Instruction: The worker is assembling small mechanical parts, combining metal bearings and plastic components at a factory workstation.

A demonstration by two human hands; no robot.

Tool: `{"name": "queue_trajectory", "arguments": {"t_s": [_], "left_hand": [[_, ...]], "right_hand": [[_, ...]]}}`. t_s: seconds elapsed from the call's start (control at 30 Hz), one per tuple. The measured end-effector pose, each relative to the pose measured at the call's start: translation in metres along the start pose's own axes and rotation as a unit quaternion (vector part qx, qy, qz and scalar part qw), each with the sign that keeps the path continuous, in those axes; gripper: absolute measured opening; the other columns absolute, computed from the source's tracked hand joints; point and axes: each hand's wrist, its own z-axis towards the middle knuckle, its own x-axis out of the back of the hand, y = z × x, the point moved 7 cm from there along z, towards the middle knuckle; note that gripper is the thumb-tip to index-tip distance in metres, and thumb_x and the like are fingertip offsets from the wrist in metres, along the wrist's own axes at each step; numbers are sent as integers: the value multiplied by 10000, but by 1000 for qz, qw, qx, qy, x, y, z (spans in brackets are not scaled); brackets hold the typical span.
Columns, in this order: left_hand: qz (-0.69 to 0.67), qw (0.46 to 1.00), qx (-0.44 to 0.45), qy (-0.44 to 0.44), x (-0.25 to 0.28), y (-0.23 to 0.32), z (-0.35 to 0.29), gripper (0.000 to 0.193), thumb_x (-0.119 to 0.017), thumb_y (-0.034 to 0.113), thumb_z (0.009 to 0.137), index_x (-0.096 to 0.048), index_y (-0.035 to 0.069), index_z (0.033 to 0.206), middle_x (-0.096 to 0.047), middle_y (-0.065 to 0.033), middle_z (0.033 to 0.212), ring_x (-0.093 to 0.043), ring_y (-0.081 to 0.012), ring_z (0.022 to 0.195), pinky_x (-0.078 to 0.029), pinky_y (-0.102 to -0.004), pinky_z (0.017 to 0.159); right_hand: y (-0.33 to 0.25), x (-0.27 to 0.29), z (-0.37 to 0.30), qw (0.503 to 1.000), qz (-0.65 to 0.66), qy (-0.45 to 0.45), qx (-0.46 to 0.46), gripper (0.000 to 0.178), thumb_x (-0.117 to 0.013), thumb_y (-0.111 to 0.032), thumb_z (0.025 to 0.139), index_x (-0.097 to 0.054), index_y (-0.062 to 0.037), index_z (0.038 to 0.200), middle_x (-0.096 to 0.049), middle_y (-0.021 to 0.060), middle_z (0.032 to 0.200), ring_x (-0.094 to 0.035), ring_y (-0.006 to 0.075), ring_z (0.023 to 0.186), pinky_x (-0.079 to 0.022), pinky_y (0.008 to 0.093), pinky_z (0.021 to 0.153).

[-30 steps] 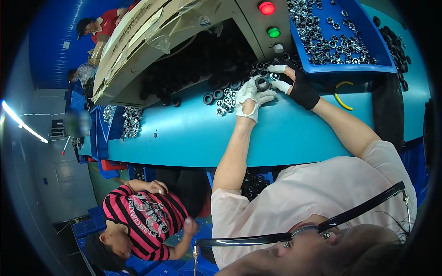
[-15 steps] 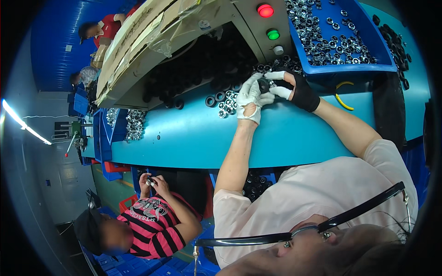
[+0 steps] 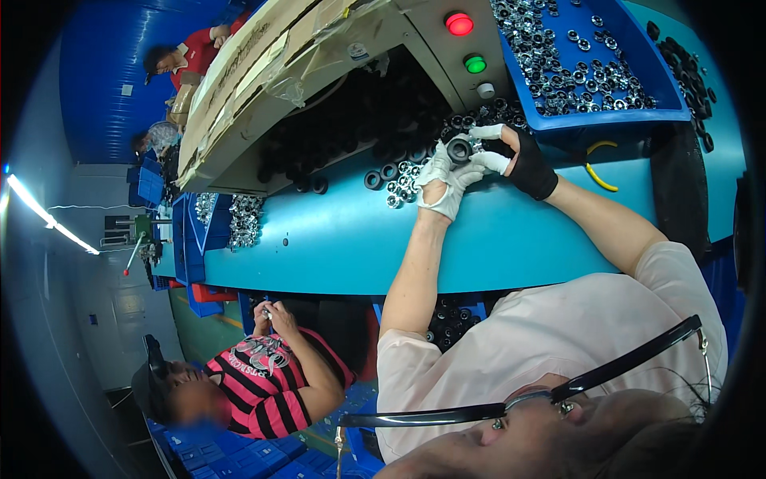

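My left hand (image 3: 440, 182), in a white glove, has its fingers closed round a small black tyre (image 3: 459, 152) held just above the teal table. From the other side my right hand (image 3: 523, 162), in a black fingerless glove with white-covered fingertips, pinches at the tyre's edge. A bit of shiny chrome hub (image 3: 478, 146) shows between its fingertips, partly hidden. Beside my left hand lie a cluster of chrome hubs (image 3: 396, 194) and a few loose black tyres (image 3: 373, 180).
A machine (image 3: 415, 40) with a dark opening full of tyres stands ahead. At the far right is a blue tray (image 3: 606, 120) of chrome hubs, with yellow-handled pliers (image 3: 591, 166) nearer. A co-worker (image 3: 271, 367) in a striped shirt sits at left.
The tyre between my hands has turned, so its round open face now shows. My fingers stay on it. The whole view has shifted slightly.
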Motion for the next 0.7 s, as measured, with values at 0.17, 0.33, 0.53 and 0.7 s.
{"name": "queue_trajectory", "arguments": {"t_s": [0.17,0.33,0.53,0.7], "left_hand": [[-61,997,26,-42,-6,-1,-1,454,-421,359,944,-477,-22,1183,-597,-157,932,-641,-253,744,-571,-298,628],[-65,996,19,-53,-10,1,-2,454,-433,353,939,-476,-26,1185,-595,-158,933,-640,-251,737,-574,-301,621],[-25,999,1,-42,-10,2,-1,462,-444,352,935,-473,-28,1196,-590,-146,914,-629,-239,720,-567,-286,611],[-5,999,-7,-37,-7,3,-1,458,-455,348,932,-476,-28,1192,-590,-138,910,-623,-228,706,-561,-284,599]], "right_hand": [[1,1,0,1000,-6,3,5,314,-658,-78,774,-578,6,1066,-633,128,1009,-608,211,943,-458,313,837],[0,1,-1,999,-18,6,29,329,-669,-81,764,-576,6,1067,-631,135,1007,-607,222,944,-458,319,836],[-2,1,-1,999,-16,3,37,337,-672,-87,765,-571,2,1073,-624,142,1002,-607,236,935,-460,325,830],[2,-3,-2,999,-6,-1,35,338,-672,-74,764,-570,-3,1078,-613,134,997,-604,231,913,-465,317,808]]}}
